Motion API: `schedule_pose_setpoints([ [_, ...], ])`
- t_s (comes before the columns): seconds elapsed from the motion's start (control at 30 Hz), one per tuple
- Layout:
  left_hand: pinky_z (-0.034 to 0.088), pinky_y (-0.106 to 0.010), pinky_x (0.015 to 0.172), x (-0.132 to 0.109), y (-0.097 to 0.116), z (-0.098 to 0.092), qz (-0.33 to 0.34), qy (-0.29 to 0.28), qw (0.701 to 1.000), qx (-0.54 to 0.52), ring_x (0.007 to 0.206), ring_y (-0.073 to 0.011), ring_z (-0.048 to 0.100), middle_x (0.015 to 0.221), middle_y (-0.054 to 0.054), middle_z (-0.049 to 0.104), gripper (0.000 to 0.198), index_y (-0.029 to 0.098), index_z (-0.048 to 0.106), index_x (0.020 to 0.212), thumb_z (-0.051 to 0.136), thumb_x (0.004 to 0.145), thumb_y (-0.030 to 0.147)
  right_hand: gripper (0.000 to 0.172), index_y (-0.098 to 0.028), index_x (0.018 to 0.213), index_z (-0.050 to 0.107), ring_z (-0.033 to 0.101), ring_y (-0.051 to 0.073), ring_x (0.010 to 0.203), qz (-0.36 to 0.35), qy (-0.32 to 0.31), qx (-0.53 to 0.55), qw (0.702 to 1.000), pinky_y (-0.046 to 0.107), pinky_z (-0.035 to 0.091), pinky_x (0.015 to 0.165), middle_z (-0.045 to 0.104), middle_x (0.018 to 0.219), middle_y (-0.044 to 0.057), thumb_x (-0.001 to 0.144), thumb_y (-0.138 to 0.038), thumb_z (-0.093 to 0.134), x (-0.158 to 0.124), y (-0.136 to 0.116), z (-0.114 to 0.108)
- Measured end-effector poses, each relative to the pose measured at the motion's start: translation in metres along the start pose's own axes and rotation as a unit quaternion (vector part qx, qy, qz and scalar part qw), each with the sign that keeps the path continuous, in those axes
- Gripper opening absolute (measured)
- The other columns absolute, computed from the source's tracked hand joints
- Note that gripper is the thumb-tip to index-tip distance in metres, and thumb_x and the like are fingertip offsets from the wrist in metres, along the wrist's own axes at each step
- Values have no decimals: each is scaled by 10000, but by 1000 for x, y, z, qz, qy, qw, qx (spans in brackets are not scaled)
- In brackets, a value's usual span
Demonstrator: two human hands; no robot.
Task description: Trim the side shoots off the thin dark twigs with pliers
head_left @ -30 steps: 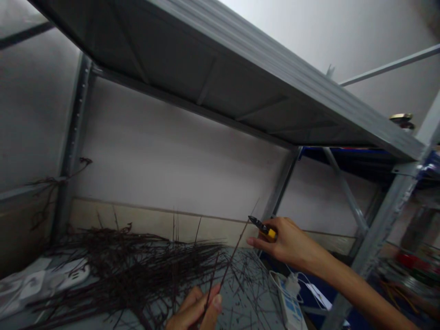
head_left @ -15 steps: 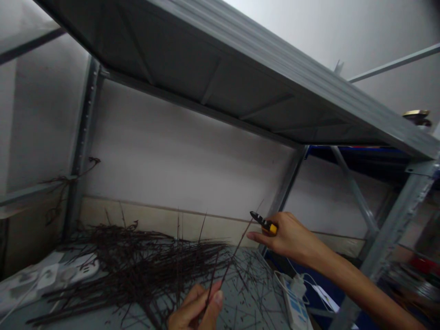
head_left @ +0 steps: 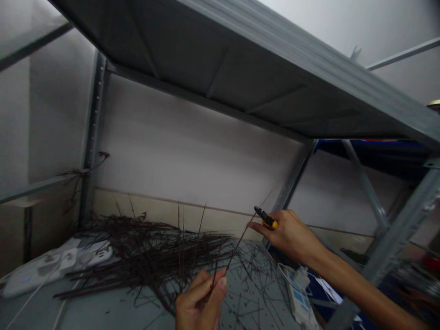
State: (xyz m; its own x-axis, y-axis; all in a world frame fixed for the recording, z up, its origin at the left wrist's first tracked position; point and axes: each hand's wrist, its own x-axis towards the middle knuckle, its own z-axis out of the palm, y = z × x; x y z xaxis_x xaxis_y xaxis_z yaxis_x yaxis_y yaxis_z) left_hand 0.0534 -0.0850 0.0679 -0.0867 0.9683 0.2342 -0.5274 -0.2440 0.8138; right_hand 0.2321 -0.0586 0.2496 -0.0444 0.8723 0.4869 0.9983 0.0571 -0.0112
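My left hand [head_left: 202, 298], low in the middle, pinches a thin dark twig [head_left: 237, 247] between thumb and fingers. The twig slants up to the right and narrows to a fine tip; a shorter side shoot rises by my fingers. My right hand [head_left: 287, 233] grips pliers [head_left: 265, 217] with black jaws and a yellow handle. Their jaw tip is close to the upper twig; whether it touches I cannot tell. My right thumb is extended to the twig. Behind my left hand, a tangled heap of dark twigs [head_left: 154, 256] lies on the grey shelf [head_left: 113, 311].
White power strips lie at the left [head_left: 37, 272] and right [head_left: 300, 302], with cords. Overhead runs a grey metal shelf [head_left: 292, 59], carried by uprights [head_left: 92, 128]. Small twig clippings [head_left: 254, 293] are scattered right of my left hand. A twig [head_left: 80, 172] hangs on the left crossbar.
The view has shifted slightly, so the scene sits further right. My right thumb has come in to the twig from a small gap. Both hands keep their holds.
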Motion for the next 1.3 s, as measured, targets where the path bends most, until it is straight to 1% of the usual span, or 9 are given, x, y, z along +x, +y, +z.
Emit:
schedule_pose_setpoints([
  [0.2, 215, -187, 358, -2, 5, -10, -37, -7, 999, -14, 381, -13, 328, 670, 39, 465, 475, 159, 834, 971, 797, 721, 560, 602, -252, 476, 347, 320, 126, 474, 29, 27, 93, 995, 320, 282, 510, 371, 467, -30, 835, -687, 557, -14, 3, 34],
  [0.37, 195, -176, 355, 1, 4, -10, -56, -7, 998, -36, 358, 1, 319, 652, 30, 516, 486, 135, 822, 988, 811, 720, 541, 603, -258, 510, 303, 328, 116, 445, 81, -6, 209, 975, 280, 261, 449, 326, 458, -55, 807, -696, 590, -28, 11, 77],
  [0.57, 192, -153, 348, -1, 15, 5, -162, -7, 979, -123, 337, 5, 293, 598, -13, 631, 605, 131, 788, 1056, 883, 620, 540, 500, -229, 588, 518, 466, 144, 405, 130, -48, 376, 916, 268, 364, 436, 475, 421, -40, 818, -669, 580, -35, -9, 144],
  [0.7, 181, -138, 327, -2, 18, 12, -189, -34, 969, -158, 328, 21, 281, 666, -18, 658, 609, 149, 777, 1034, 905, 585, 539, 480, -207, 832, 640, 475, 157, 381, 154, -46, 492, 855, 279, 401, 402, 535, 466, -48, 764, -682, 635, -25, -26, 173],
  [0.87, 148, -115, 343, 18, 10, 5, -141, -1, 977, -159, 384, 14, 212, 611, 81, 442, 547, 147, 722, 900, 817, 668, 633, 546, -173, 778, 678, 530, 174, 426, 114, -19, 518, 848, 292, 449, 465, 533, 461, -28, 836, -701, 554, -22, -35, 172],
  [1.0, 153, -119, 336, 43, -6, 4, -87, 29, 991, -94, 395, -18, 207, 567, 114, 324, 539, 186, 517, 702, 743, 727, 674, 533, -164, 816, 694, 546, 174, 434, 91, -10, 507, 857, 284, 441, 480, 549, 461, -24, 849, -681, 571, -37, -42, 160],
  [1.07, 292, -132, 368, 52, -15, 8, -28, 18, 997, -69, 415, -35, 333, 572, 98, 397, 540, 201, 454, 663, 789, 709, 622, 509, -176, 781, 675, 530, 165, 427, 94, -19, 499, 861, 277, 429, 468, 551, 464, -25, 843, -673, 584, -46, -45, 155],
  [1.17, 510, -197, 616, 58, -29, 16, 49, 6, 998, -39, 636, -121, 610, 681, 23, 598, 463, 182, 541, 676, 852, 674, 524, 488, -199, 641, 603, 502, 150, 425, 90, -29, 490, 867, 263, 408, 457, 529, 460, -25, 856, -636, 577, -56, -49, 153],
  [1.3, 558, -303, 797, 59, -41, 15, 39, -16, 999, 14, 832, -231, 710, 830, -66, 740, 407, 153, 692, 754, 834, 685, 528, 410, -200, 636, 595, 487, 135, 435, 78, -48, 482, 872, 246, 379, 452, 521, 483, -33, 877, -531, 584, -64, -47, 153],
])
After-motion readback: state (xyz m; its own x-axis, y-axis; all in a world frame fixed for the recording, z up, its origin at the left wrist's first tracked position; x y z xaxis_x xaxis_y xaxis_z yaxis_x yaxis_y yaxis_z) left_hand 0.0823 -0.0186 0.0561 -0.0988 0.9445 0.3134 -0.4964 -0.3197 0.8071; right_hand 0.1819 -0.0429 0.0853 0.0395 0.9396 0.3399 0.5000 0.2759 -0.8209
